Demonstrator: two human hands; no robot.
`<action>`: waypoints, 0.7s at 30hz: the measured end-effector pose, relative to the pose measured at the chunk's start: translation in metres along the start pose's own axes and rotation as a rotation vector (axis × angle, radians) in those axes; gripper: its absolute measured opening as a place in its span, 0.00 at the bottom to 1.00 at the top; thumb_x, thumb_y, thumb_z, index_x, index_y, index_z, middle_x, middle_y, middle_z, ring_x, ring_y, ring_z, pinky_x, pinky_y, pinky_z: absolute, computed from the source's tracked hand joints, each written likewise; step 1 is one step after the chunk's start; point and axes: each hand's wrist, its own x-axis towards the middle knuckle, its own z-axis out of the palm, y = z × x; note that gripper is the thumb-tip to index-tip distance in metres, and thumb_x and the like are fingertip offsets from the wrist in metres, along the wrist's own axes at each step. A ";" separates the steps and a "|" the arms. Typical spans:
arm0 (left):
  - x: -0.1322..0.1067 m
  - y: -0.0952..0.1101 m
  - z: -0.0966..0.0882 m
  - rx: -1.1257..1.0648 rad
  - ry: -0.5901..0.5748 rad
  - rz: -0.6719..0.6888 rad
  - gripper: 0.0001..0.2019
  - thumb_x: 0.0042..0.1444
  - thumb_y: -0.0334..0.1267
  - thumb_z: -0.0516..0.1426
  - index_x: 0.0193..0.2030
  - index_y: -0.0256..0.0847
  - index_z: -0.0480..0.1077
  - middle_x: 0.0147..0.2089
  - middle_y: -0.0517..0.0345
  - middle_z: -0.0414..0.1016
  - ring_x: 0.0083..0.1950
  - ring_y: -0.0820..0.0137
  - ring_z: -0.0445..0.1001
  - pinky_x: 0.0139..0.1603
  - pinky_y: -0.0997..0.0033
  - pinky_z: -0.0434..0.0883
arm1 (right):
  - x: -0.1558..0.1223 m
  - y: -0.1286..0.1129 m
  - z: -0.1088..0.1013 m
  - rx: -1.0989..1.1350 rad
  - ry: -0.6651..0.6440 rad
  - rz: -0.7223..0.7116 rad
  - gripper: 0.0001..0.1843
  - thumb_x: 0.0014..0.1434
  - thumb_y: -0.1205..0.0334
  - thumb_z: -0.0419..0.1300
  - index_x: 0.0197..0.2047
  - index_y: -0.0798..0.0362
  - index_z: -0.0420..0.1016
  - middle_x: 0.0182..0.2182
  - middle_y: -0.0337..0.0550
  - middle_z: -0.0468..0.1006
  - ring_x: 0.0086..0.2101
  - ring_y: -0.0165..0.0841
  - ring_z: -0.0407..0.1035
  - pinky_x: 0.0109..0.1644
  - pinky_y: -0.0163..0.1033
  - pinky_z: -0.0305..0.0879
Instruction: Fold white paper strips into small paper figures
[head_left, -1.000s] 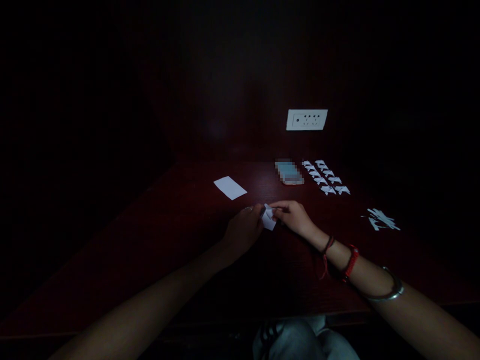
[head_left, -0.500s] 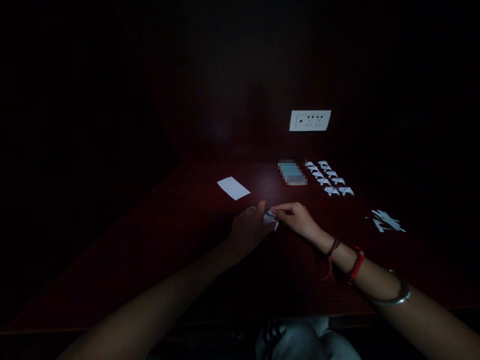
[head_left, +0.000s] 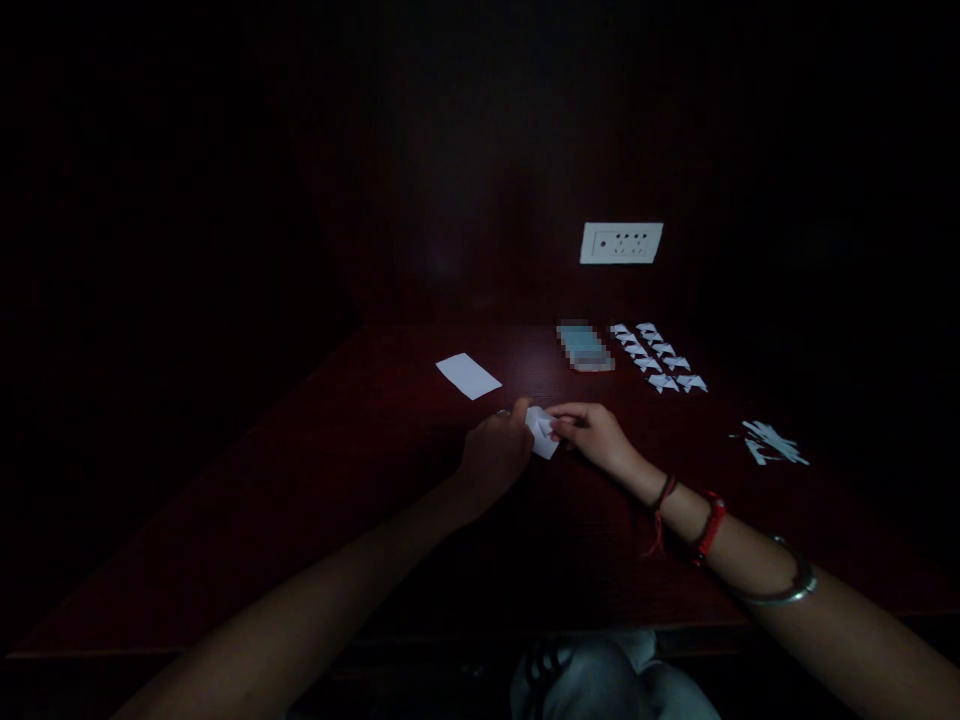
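Note:
A small folded piece of white paper (head_left: pixel 541 436) is between my two hands, just above or on the dark red table (head_left: pixel 360 420). My left hand (head_left: pixel 496 450) grips its left edge, thumb and fingers closed on it. From the other side my right hand (head_left: pixel 589 432) pinches the paper's right edge with thumb and forefinger. Several folded white paper figures (head_left: pixel 664 350) stand in two rows farther back on the right. Beyond my left hand lies a flat white sheet of paper (head_left: pixel 469 376).
A blurred phone-like rectangle (head_left: pixel 585 347) lies left of the folded figures. Thin white paper strips (head_left: pixel 776 443) are heaped on the right of the table. A white socket plate (head_left: pixel 622 243) is on the dark back wall.
More of the folded paper's face shows between my hands now, and its lower flap is spread wider. My left fingers have shifted slightly; the things on the table stay put.

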 end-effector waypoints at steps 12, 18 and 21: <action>0.006 0.008 0.001 0.134 0.032 -0.041 0.10 0.55 0.42 0.45 0.41 0.41 0.57 0.33 0.54 0.68 0.34 0.64 0.69 0.30 0.69 0.63 | -0.001 0.000 0.002 -0.047 0.019 -0.044 0.15 0.47 0.65 0.53 0.39 0.56 0.72 0.20 0.38 0.72 0.20 0.25 0.62 0.25 0.31 0.58; 0.007 0.008 0.000 0.102 0.017 -0.072 0.11 0.55 0.40 0.45 0.43 0.41 0.56 0.33 0.54 0.69 0.33 0.64 0.70 0.30 0.68 0.64 | -0.001 0.000 0.002 -0.043 0.012 -0.045 0.15 0.47 0.66 0.53 0.40 0.56 0.72 0.22 0.39 0.73 0.22 0.26 0.63 0.26 0.31 0.59; 0.008 0.009 -0.002 0.084 0.004 -0.082 0.10 0.55 0.39 0.45 0.43 0.41 0.56 0.33 0.54 0.69 0.33 0.64 0.70 0.31 0.67 0.64 | -0.001 0.000 0.001 -0.049 0.004 -0.044 0.15 0.48 0.66 0.53 0.40 0.55 0.73 0.22 0.39 0.73 0.22 0.26 0.64 0.26 0.30 0.59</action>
